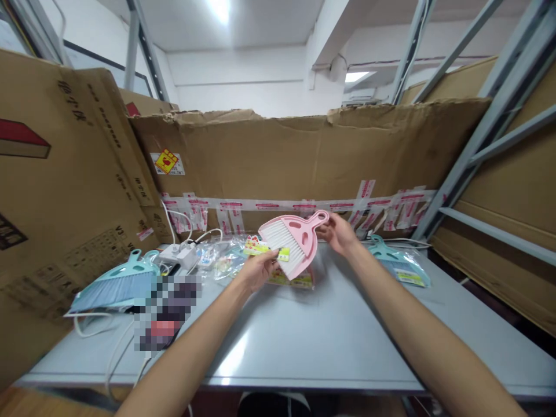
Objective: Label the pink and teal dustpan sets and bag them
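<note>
Both my hands hold a pink plastic hand brush (292,243) with white bristles, raised a little above the grey table (304,353). My left hand (257,271) grips the bristle end, where a yellow label card (263,247) is attached. My right hand (337,233) holds the pink head near the handle. Under the brush lies a clear plastic packet with a yellow and pink label (291,279).
Teal brushes lie at left (113,287) and right (398,265). A white power strip (179,256), white cables and clear packets (221,262) sit on the table. A pixelated patch hides part of the left side. Cardboard sheets (278,156) and metal shelving (490,116) stand behind.
</note>
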The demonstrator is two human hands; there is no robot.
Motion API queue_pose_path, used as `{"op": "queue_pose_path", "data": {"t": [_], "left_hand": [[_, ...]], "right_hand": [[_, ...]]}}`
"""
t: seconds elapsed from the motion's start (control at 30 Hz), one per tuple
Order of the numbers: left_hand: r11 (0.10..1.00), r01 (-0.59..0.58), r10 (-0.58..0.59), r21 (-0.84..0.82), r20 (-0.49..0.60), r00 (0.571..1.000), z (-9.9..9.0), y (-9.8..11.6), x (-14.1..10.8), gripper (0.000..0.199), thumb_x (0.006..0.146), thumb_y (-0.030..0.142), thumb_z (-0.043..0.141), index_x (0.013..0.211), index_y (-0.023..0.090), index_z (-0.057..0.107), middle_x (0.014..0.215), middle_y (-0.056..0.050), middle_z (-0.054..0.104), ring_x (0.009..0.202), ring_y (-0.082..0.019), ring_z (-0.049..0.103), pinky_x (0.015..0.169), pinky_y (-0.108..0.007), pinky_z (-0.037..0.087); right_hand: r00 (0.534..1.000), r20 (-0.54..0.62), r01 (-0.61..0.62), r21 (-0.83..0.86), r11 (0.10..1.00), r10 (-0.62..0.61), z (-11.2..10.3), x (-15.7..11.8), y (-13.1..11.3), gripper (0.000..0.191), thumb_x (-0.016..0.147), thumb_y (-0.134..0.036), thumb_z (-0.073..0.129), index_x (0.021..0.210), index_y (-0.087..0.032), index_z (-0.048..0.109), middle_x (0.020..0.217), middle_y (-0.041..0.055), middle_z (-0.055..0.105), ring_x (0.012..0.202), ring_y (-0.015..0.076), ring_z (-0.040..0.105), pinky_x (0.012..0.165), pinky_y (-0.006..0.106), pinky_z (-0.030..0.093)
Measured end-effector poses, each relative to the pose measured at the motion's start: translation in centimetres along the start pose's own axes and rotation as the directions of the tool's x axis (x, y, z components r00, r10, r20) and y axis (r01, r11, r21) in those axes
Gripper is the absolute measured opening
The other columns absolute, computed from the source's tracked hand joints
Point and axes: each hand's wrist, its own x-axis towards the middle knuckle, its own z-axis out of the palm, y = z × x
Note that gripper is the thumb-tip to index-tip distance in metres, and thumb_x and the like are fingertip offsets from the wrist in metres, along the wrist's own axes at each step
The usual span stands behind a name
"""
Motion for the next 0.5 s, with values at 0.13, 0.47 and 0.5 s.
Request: {"op": "queue_pose_path", "data": {"t": [0.13,0.47,0.5], "left_hand": [[0.998,0.028,-0.031,0.053,0.048,0.998,0.5,-2.2,-0.2,0.06,0.091,-0.004,0.072,0.149,0.01,0.068,0.125,-0.019,0.084,0.108,-0.028,0.084,0.093,-0.034,0.071],[0.995,0.041,-0.048,0.091,0.072,0.996,0.5,-4.2,-0.8,0.066,0.087,-0.003,0.078,0.151,0.009,0.068,0.129,-0.021,0.082,0.116,-0.032,0.082,0.111,-0.044,0.064],[0.996,0.032,-0.038,0.085,0.074,0.997,0.6,-4.2,-0.8,0.066,0.085,-0.003,0.078,0.15,0.009,0.068,0.13,-0.021,0.082,0.118,-0.033,0.082,0.113,-0.045,0.063]], "right_hand": [[0.999,-0.038,0.033,-0.072,0.997,-0.036,-5.9,-4.0,-1.5,0.037,0.091,-0.047,0.087,0.12,-0.025,0.078,0.115,0.0082,0.084,0.098,0.0258,0.08,0.067,0.035,0.07],[0.984,-0.085,0.128,-0.251,0.959,-0.154,-6.6,-7.5,0.8,0.05,0.08,-0.068,0.092,0.098,-0.022,0.087,0.117,0.0117,0.083,0.105,0.03,0.078,0.092,0.049,0.071],[0.989,-0.054,0.118,-0.293,0.949,-0.14,-6.6,-7.6,0.8,0.049,0.082,-0.068,0.089,0.096,-0.022,0.088,0.123,0.0126,0.082,0.109,0.031,0.077,0.094,0.048,0.069]]}}
